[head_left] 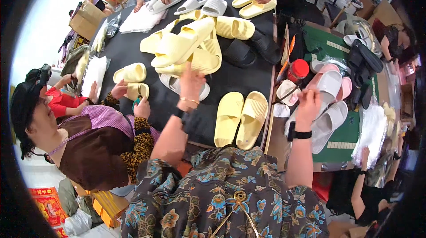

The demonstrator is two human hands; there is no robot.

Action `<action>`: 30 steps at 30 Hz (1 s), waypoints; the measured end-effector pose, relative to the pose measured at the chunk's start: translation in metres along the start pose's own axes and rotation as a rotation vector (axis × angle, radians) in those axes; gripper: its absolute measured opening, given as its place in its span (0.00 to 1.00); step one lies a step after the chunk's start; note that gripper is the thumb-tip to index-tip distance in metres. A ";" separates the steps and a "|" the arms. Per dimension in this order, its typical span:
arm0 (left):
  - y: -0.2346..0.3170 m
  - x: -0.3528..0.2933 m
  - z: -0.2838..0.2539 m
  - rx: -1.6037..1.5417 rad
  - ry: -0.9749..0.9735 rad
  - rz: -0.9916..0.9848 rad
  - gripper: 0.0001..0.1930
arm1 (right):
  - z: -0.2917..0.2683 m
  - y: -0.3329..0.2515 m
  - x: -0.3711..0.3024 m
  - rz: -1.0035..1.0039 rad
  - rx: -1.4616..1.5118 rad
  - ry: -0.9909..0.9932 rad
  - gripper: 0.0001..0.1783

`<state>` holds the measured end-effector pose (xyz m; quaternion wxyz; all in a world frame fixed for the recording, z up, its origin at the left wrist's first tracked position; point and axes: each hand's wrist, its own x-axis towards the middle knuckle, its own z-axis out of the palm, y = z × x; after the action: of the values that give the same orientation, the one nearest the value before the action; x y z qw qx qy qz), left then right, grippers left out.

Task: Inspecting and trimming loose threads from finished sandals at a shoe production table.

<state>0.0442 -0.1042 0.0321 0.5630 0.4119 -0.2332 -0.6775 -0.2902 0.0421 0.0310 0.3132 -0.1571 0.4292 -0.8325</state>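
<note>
My left hand [191, 88] is over the dark table, at the near edge of a heap of pale yellow slippers [184, 45]. Its fingers are apart and a little blurred, and nothing shows in them. A grey slipper [171, 82] lies partly hidden behind that hand. My right hand [308, 107] is raised at the right, above light grey slippers [330, 122], its fingers drawn together. By its fingertips a thin dark stick [289, 93] slants over a small white container [286, 88]; whether they hold it is unclear. Between my arms lies a pair of yellow slippers [242, 120], toes away from me.
A red-lidded jar [298, 70] stands beyond the white container. Black slippers [239, 53] lie right of the heap. A person at my left holds a yellow slipper [137, 90] and a teal-handled tool. Across the table, other people's hands touch slippers and white sheets [140, 19].
</note>
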 end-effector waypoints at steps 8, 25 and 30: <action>0.047 0.040 -0.034 -0.122 0.200 -0.185 0.44 | 0.013 0.023 -0.075 0.431 -1.215 -0.817 0.24; 0.038 0.033 -0.027 -0.256 0.187 0.016 0.22 | 0.018 0.090 -0.126 0.363 -1.519 -0.883 0.33; 0.041 -0.021 0.011 -0.054 0.059 0.099 0.18 | 0.020 0.097 -0.113 0.258 -1.490 -0.756 0.28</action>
<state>0.0593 -0.0968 0.0761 0.6135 0.4041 -0.2181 -0.6424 -0.1566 0.0621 -0.0357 0.3429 -0.5405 0.7468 -0.1807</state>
